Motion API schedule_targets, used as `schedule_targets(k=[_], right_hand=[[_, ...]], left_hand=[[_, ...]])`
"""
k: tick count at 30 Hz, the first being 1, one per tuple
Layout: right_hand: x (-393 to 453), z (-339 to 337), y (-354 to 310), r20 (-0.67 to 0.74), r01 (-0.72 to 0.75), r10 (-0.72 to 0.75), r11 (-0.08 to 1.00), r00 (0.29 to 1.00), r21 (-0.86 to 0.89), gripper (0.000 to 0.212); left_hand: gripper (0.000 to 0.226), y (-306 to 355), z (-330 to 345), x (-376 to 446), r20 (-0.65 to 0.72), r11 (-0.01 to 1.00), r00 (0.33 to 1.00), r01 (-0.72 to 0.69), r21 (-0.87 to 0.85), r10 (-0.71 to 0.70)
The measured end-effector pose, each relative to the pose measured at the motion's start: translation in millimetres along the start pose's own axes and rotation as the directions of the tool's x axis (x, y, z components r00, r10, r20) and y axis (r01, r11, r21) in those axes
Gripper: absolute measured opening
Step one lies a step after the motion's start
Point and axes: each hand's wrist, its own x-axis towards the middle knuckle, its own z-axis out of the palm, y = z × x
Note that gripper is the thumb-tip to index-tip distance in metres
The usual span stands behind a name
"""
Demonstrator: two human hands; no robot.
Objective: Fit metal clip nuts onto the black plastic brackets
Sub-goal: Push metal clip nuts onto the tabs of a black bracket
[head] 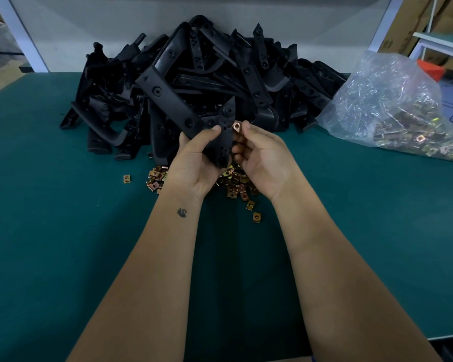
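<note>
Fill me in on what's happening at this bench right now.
A person is fitting clip nuts onto brackets. The left hand grips a black plastic bracket upright, while the right hand pinches a metal clip nut against its right edge, not clearly seated yet. Loose clip nuts lie on the green table below the hands, a bracket pile sits behind, and a plastic bag of nuts lies at right.

The single head-worn camera looks forward and down, close over the green table [63,231].
</note>
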Motion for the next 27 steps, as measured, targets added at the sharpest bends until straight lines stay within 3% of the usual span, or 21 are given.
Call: schedule_targets(k=[5, 8, 14, 20, 27], right_hand=[[-1.3, 2.2, 0.2, -0.002, 0.058, -0.058, 0.997, 0.998, -0.055, 0.014], [-1.2, 1.7, -0.1, -0.038, 0.078, -0.081, 0.993, 0.996, -0.088, 0.01], [-2.0, -2.6, -2.9, -0.035, 0.062, -0.069, 0.98, 0.997, -0.187, 0.009], [-2.6, -4.5, -4.3, -0.012, 0.056, -0.059, 0.98, 0.998, -0.189, 0.018], [-3.7, -2.5, -4.2, -0.024, 0.07, -0.073, 0.993, 0.997, -0.095, 0.02]], left_hand=[[0.049, 2.1, 0.9, -1.2, -0.006, 0.999, 0.999, 0.036, -0.015, -0.036], [0.032, 2.1, 1.4, -2.7, 0.0, 1.0, 1.0, 0.015, 0.014, -0.015], [0.024, 6.0, -1.7, -3.3, -0.017, 0.99, 1.0, -0.019, 0.14, 0.021], [0.03, 7.0, -5.3, -2.6, 0.031, 0.97, 0.999, -0.034, 0.242, 0.028], [0.036, 5.3, -3.2, -4.6, 0.042, 0.977, 0.999, -0.015, 0.214, 0.006]])
